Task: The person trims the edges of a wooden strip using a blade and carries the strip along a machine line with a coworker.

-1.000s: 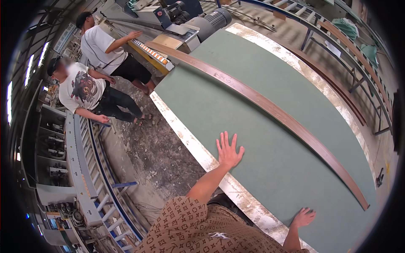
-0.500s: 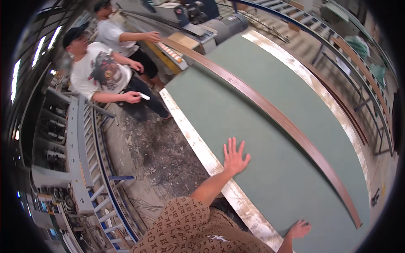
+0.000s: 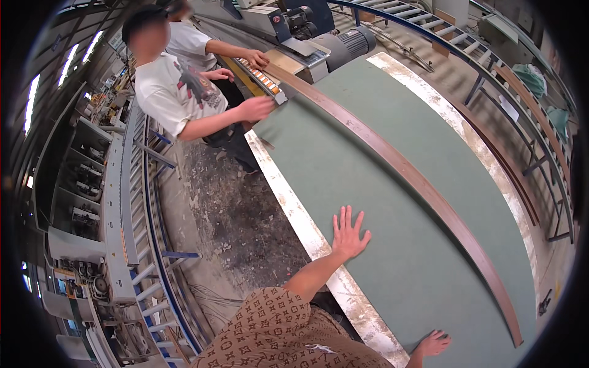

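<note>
My left hand (image 3: 348,233) lies flat with fingers spread on the green table top (image 3: 380,184), near its worn metal left edge. Low at the front, my right hand (image 3: 434,343) rests on the same green surface, fingers down and holding nothing. A long brown wooden strip (image 3: 423,184) runs diagonally across the table, from the machine at the far end toward the right of my right hand. Neither hand touches the strip.
Two people stand at the far left end; one person's hand (image 3: 257,108) is at the strip's end by the machine (image 3: 307,30). Roller conveyors run along the left (image 3: 141,233) and the far right (image 3: 491,67). The floor (image 3: 239,208) between is littered with debris.
The view has shifted toward the two people, who now appear closer. The nearer person's hand has reached to the strip's end. My left hand moved slightly down the table edge; both hands stay flat.
</note>
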